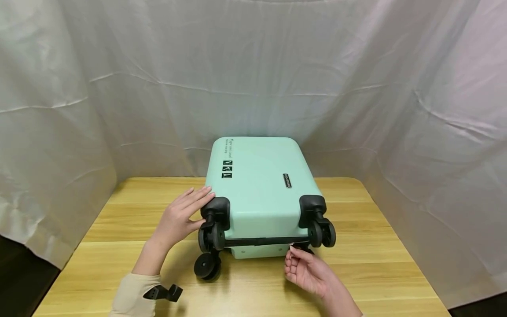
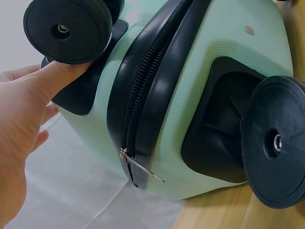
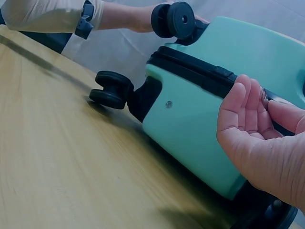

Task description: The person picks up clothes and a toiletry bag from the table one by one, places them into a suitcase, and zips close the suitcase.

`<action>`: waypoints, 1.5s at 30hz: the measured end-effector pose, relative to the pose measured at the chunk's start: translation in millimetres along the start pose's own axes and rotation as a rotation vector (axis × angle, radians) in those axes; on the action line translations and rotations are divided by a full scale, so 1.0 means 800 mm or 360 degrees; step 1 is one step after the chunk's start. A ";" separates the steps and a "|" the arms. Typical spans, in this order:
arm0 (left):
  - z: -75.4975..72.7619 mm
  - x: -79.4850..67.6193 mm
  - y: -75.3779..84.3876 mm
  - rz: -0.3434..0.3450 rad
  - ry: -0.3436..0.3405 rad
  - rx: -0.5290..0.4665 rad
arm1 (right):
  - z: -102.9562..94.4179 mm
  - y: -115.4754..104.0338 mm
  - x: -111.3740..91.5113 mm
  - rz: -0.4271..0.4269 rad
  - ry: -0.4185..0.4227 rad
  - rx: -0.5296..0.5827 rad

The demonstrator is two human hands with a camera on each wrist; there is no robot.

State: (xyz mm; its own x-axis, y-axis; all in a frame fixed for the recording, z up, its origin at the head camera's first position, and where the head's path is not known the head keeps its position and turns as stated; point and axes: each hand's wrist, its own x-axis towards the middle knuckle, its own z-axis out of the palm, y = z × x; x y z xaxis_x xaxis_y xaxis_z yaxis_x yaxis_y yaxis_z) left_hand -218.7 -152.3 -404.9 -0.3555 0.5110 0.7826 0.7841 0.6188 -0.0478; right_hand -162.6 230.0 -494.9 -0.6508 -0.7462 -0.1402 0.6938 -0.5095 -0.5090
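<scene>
A mint-green hard-shell suitcase (image 1: 263, 185) lies flat, its wheeled end toward me. My left hand (image 1: 180, 218) rests against its left near corner, fingers extended along the side, with the thumb by a black wheel (image 2: 66, 31). Low at the wheeled end, my right hand (image 1: 309, 270) pinches a small metal zipper pull (image 3: 264, 97) between thumb and curled fingers. The black zipper (image 2: 147, 76) runs across this end between two dark strips. Another metal zipper pull (image 2: 143, 164) hangs from the zipper's end in the left wrist view.
The suitcase lies on a wooden table (image 1: 376, 264). Pale grey curtains (image 1: 253, 66) hang behind and on both sides. A lower black wheel (image 1: 207, 266) sticks out toward me at the left. A black strap device (image 1: 163, 293) sits on the left sleeve.
</scene>
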 end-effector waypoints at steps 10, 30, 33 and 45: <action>0.003 0.003 0.000 0.0018 0.0020 -0.0010 | 0.004 0.004 0.004 0.0052 0.0016 -0.0013; 0.001 0.003 0.001 -0.0011 -0.0027 -0.0005 | 0.012 0.011 0.018 0.0079 -0.0043 -0.0055; 0.000 0.003 0.002 -0.0017 -0.0032 0.0000 | 0.013 0.013 0.020 0.0081 -0.0049 -0.0049; 0.004 0.000 0.002 -0.0040 -0.0025 -0.0020 | 0.018 0.019 0.033 0.0131 -0.0079 -0.0123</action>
State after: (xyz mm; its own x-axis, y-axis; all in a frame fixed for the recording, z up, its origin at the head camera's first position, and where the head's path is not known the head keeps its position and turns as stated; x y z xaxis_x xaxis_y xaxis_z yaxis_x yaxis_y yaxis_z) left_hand -219.3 -149.2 -406.7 -0.3829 0.5050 0.7735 0.7812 0.6240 -0.0206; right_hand -164.3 196.3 -493.9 -0.5754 -0.8053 -0.1428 0.7169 -0.4127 -0.5619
